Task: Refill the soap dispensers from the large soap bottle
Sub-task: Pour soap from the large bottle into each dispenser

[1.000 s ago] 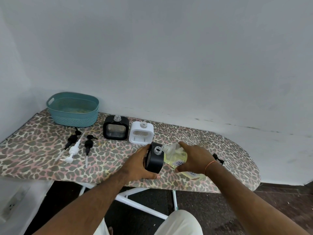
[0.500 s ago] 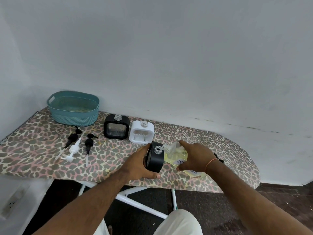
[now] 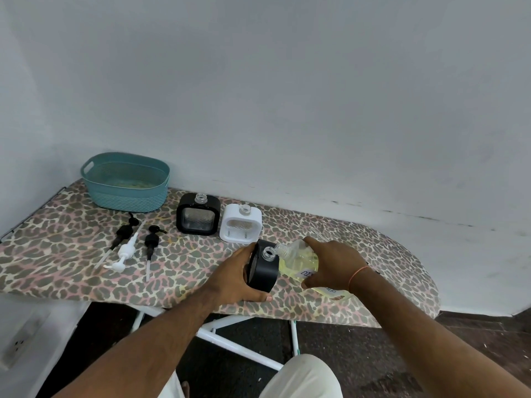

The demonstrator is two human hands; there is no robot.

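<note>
Landmark: ironing board (image 3: pixel 71 271) with leopard-print cover, standing against a pale wall (image 3: pixel 287 96).
Left hand (image 3: pixel 240 275): wrapped round the near black dispenser (image 3: pixel 263 268), thumb on the side nearest the camera, fingers curled over the far side; steadies it upright on the board's near edge.
Near black dispenser: clear threaded neck open at the top, no pump fitted; stands near the middle of the board's front edge.
Right hand (image 3: pixel 330 264): clasps the large soap bottle (image 3: pixel 298 261) from above, fingers curled over its body.
Large soap bottle: clear, holds pale yellow liquid, tipped leftward with its open threaded mouth just beside the dispenser's neck, almost touching; white label with partly hidden lettering; lower end resting on or just above the board, cannot tell which. Cannot tell whether liquid is flowing.
Second black dispenser (image 3: pixel 198 214): upright toward the board's back edge, neck open.
White dispenser (image 3: pixel 240 224): upright, just right of the second black one, touching or nearly so, neck open.
Pumps: two black pumps (image 3: pixel 123 234) (image 3: pixel 150 242) and one white pump (image 3: pixel 125 252) lying flat on the board's left half, tubes pointing toward the front edge.
Teal basket (image 3: pixel 126 196): at the board's back left corner, beside the wall.
Wrist: orange band (image 3: pixel 357 275) on the right arm.
</note>
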